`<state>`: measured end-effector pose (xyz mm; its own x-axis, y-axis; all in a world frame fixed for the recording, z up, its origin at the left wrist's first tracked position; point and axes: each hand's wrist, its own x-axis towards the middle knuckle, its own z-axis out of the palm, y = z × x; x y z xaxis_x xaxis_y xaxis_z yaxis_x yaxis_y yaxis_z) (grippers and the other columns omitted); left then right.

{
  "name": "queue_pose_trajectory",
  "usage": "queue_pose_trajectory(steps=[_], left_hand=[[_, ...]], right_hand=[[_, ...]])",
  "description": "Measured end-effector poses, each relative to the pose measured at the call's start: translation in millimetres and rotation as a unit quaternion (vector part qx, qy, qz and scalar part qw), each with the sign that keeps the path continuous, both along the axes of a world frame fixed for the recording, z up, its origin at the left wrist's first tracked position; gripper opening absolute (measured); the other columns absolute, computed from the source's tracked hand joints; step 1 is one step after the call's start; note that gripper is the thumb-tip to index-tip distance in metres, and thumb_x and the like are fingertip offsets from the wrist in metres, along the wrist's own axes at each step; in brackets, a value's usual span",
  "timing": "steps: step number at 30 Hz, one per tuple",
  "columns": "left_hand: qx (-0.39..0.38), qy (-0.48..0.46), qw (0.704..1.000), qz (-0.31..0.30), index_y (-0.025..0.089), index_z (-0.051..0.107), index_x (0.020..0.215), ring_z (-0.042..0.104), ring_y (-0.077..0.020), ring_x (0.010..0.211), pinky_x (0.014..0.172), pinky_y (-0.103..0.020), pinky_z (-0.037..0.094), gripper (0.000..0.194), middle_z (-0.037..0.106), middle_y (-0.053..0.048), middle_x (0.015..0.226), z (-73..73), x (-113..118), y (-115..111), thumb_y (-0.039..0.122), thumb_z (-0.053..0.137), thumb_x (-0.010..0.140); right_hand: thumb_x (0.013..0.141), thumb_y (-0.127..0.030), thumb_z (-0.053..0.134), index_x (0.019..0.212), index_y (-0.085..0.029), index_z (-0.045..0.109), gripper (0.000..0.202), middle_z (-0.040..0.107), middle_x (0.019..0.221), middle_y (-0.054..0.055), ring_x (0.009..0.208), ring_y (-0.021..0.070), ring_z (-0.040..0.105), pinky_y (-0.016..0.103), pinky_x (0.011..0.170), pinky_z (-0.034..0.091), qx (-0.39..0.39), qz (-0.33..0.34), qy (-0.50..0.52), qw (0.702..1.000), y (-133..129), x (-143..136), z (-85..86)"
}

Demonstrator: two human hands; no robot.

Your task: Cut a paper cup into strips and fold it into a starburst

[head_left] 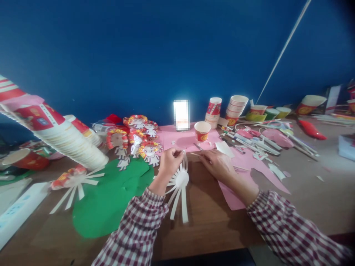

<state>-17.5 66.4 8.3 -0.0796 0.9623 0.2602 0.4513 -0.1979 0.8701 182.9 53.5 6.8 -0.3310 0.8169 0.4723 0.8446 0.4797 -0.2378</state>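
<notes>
A paper cup cut into white strips (182, 179) spreads like a fan around its round base, near the middle of the table. My left hand (172, 162) pinches the end of one strip that bends up from its far side. Just to the right, my right hand (216, 162) has its fingers closed round a thin stick (195, 153), whose tip points toward the left hand. The two hands are apart. A whole red and white paper cup (202, 132) stands upright beyond them on pink paper (180, 142).
Green paper (111, 199) and another strip-cut cup (77, 181) lie left, below a long leaning cup stack (66, 136). Paper figures (135, 140) lie behind. Upright cup stacks (236, 109), paper scraps and a red tube (312, 130) are at the right.
</notes>
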Motion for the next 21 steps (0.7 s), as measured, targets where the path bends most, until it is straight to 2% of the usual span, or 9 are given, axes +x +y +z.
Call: queue_pose_trajectory(steps=[4, 9, 13, 16, 19, 21], left_hand=[[-0.045, -0.015, 0.999, -0.001, 0.013, 0.068, 0.072, 0.060, -0.0143, 0.056, 0.051, -0.022, 0.042, 0.021, 0.067, -0.004, 0.063, 1.2, -2.7, 2.6, 0.033, 0.063, 0.070], [-0.101, 0.017, 0.994, 0.030, 0.013, 0.067, 0.071, 0.057, -0.0129, 0.046, 0.047, -0.022, 0.041, 0.018, 0.063, -0.003, 0.054, 26.2, -10.4, 1.0, 0.030, 0.062, 0.068], [-0.111, 0.055, 0.992, 0.000, 0.013, 0.066, 0.067, 0.057, -0.0128, 0.046, 0.047, -0.022, 0.042, 0.014, 0.062, -0.003, 0.053, 39.0, -13.8, 1.2, 0.027, 0.064, 0.066], [-0.123, 0.018, 0.991, -0.044, 0.013, 0.065, 0.066, 0.056, -0.0119, 0.046, 0.045, -0.021, 0.042, 0.015, 0.061, -0.003, 0.053, 33.8, -6.9, -0.8, 0.028, 0.065, 0.068], [-0.158, -0.075, 0.983, -0.061, 0.011, 0.065, 0.075, 0.054, -0.0101, 0.044, 0.044, -0.020, 0.041, 0.017, 0.060, -0.001, 0.053, 19.6, 6.9, -5.7, 0.028, 0.064, 0.069], [-0.157, -0.103, 0.980, -0.071, 0.011, 0.065, 0.076, 0.053, -0.0088, 0.044, 0.044, -0.019, 0.041, 0.018, 0.061, -0.001, 0.055, 9.8, 15.3, -8.6, 0.027, 0.066, 0.069]], right_hand=[[0.091, -0.032, 0.045, 0.100, -0.021, 0.065, 0.024, 0.070, 0.091, 0.006, 0.086, 0.0186, 0.062, 0.027, 0.075, 0.043, -0.006, -0.002, 0.008, 1.000, 1.6, 0.8, -1.9], [0.091, -0.033, 0.046, 0.101, -0.022, 0.064, 0.023, 0.070, 0.090, 0.005, 0.084, 0.0187, 0.062, 0.026, 0.070, 0.042, -0.025, -0.013, 0.015, 0.999, -1.7, 0.2, 3.3], [0.091, -0.030, 0.046, 0.104, -0.022, 0.064, 0.023, 0.070, 0.088, 0.005, 0.081, 0.0183, 0.061, 0.025, 0.067, 0.041, -0.025, -0.019, 0.011, 0.999, -4.9, -1.5, 7.9], [0.092, -0.030, 0.045, 0.104, -0.023, 0.064, 0.023, 0.069, 0.088, 0.005, 0.081, 0.0181, 0.061, 0.025, 0.067, 0.041, -0.021, -0.013, 0.008, 1.000, -5.5, -1.6, 10.6], [0.093, -0.031, 0.042, 0.098, -0.023, 0.065, 0.025, 0.067, 0.094, 0.006, 0.085, 0.0174, 0.059, 0.025, 0.070, 0.042, -0.004, 0.019, 0.018, 1.000, -5.2, 0.7, 11.8], [0.094, -0.029, 0.041, 0.098, -0.022, 0.065, 0.026, 0.066, 0.098, 0.006, 0.087, 0.0168, 0.058, 0.025, 0.074, 0.042, 0.009, 0.047, 0.028, 0.998, -4.8, 3.0, 11.7]])
